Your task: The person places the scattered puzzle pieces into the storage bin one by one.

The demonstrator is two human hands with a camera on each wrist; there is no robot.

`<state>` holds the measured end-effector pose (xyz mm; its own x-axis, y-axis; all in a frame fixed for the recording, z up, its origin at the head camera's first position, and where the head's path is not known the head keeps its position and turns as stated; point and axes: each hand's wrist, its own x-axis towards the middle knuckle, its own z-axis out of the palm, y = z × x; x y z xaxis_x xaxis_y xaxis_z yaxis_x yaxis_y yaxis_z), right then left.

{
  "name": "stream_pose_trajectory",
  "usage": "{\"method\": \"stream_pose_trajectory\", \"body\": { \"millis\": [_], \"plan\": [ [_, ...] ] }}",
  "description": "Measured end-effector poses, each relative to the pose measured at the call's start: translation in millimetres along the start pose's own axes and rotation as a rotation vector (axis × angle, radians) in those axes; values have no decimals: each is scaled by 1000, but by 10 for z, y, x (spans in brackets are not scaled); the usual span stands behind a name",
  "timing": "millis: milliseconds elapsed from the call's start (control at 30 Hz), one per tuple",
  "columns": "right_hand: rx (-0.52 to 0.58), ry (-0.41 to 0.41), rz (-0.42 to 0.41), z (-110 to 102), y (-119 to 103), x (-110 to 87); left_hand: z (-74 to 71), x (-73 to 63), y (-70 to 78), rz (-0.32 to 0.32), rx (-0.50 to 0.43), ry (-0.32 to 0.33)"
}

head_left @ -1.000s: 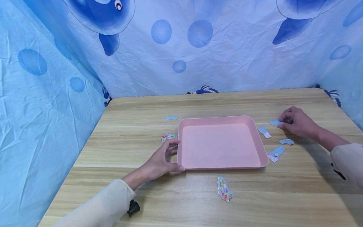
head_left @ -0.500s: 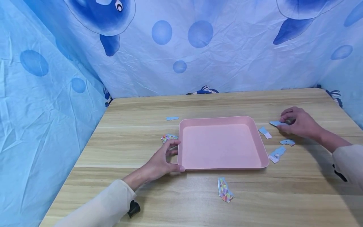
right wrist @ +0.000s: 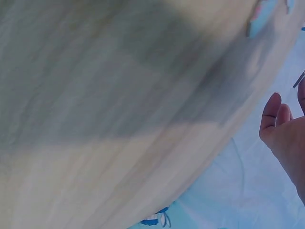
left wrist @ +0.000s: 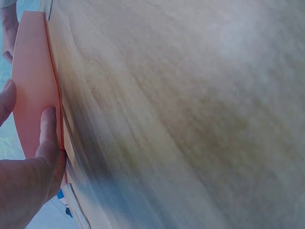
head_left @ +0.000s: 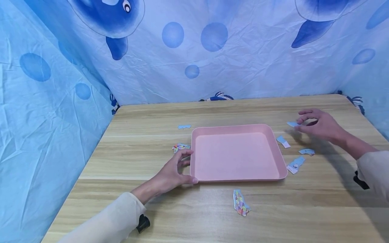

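Note:
My left hand (head_left: 171, 172) holds the pink tray (head_left: 193, 158) at its near left corner, thumb at the front side and fingers along the left wall. In the left wrist view, fingers (left wrist: 48, 125) press against the tray's outer wall. My right hand (head_left: 322, 127) pinches a light blue jigsaw piece (head_left: 292, 124) between thumb and fingers, over the table right of the tray. A shadow lies on the wood beneath it. In the right wrist view only a thin edge of the piece (right wrist: 299, 79) shows beside the hand.
Several flat pieces lie right of the tray, among them a blue-and-white piece (head_left: 283, 141), an arched piece (head_left: 307, 152) and a larger piece (head_left: 296, 164). A colourful piece (head_left: 241, 203) lies in front, another (head_left: 180, 147) at the left, a thin blue one (head_left: 184, 127) behind.
My right hand has lifted the blue jigsaw piece off the table and moved slightly up and left. The left hand and tray have stayed in place.

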<state>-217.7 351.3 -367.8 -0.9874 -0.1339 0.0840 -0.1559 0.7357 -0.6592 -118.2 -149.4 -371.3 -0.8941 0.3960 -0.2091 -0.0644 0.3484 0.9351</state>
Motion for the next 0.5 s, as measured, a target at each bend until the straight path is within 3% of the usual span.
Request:
{"method": "stream_pose_trajectory", "body": {
  "millis": [500],
  "plan": [
    [46,-16,-102,78,-408,86,-3,-5,10,2,2,5]
  ]
}}
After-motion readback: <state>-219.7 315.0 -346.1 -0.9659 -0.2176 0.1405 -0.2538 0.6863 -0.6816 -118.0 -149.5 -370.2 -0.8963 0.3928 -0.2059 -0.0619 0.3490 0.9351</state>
